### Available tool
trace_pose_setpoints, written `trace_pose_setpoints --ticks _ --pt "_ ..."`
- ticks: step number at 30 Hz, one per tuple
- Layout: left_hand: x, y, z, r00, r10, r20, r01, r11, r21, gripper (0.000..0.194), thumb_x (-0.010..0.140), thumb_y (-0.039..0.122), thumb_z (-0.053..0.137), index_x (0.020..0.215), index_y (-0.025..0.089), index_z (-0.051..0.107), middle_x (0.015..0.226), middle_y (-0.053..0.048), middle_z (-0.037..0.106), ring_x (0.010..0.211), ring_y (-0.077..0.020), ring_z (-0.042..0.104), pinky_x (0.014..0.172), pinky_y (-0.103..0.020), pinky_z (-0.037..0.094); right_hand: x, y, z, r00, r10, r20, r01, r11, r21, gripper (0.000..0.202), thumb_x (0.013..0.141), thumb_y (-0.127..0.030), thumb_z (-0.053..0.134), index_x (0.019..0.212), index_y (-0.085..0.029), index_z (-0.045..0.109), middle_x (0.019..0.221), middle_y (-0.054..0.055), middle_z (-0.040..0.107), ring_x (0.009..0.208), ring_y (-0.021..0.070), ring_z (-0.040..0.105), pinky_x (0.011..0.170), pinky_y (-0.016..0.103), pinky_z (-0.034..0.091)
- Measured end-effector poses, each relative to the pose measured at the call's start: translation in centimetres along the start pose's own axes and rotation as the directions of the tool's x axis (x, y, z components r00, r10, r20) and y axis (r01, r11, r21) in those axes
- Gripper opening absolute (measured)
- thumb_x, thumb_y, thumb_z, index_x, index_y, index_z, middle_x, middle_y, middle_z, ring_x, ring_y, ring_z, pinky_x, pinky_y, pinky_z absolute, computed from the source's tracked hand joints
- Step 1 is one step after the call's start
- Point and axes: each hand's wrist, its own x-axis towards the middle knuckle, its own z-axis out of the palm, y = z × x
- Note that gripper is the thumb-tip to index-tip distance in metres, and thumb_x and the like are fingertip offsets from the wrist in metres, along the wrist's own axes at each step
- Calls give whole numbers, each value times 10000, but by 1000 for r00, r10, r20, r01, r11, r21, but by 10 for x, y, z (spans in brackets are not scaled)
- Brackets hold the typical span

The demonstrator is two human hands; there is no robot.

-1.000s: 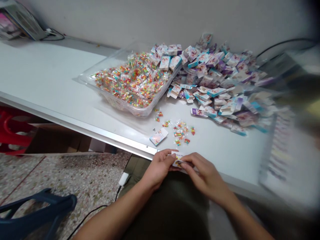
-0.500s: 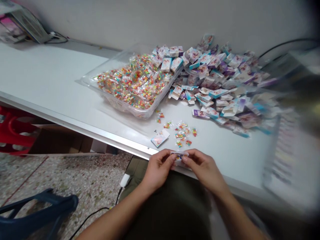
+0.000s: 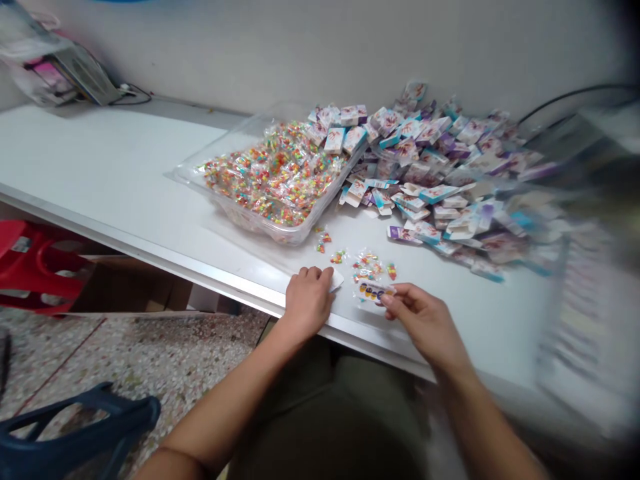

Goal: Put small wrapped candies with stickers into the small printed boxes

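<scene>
My right hand (image 3: 425, 320) pinches a small white slip (image 3: 373, 292) with dark and yellow print between thumb and fingers, just above the table's near edge. Beneath and behind it lie several clear candy packets (image 3: 367, 265) with bright coloured pieces inside. My left hand (image 3: 311, 300) is closed over a small white carton (image 3: 337, 281) at the table edge; only the carton's right part shows past the fingers.
A clear plastic tub (image 3: 287, 235) full of candy packets stands on the white table (image 3: 125, 173), with a few cartons on its back corner. To its right spreads a heap of small cartons (image 3: 440, 193), several with open flaps. A red stool (image 3: 35, 267) and a blue stool (image 3: 80, 420) are on the left.
Both hands held the slip together at the edge. My left hand has let go and moved left onto the carton, while the right has carried the slip up and right.
</scene>
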Motion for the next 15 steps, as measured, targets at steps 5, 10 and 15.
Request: trace_pose_setpoints --ticks 5,10,15 --pt "-8 9 13 998 44 -53 -54 979 -195 361 801 146 575 1158 181 531 1052 -94 546 953 -229 562 838 -374 509 13 -4 16 996 -39 -77 42 998 44 337 731 -488 698 832 -171 643 626 -8 613 581 135 568 587 272 471" --pt "-20 15 32 954 76 -291 -176 925 -337 489 791 107 552 1264 147 433 1131 -126 525 1052 -239 546 908 -395 503 14 -9 13 991 -98 94 125 928 -351 239 835 -419 574 870 -198 657 735 18 679 675 166 614 656 291 446" --pt "-26 22 44 883 244 -401 -361 899 -248 437 848 95 467 1282 145 443 1107 -136 522 1018 -234 543 842 -372 536 17 -31 3 962 -25 273 227 630 -743 179 856 -351 543 952 -230 633 721 -2 688 659 179 613 607 269 363"
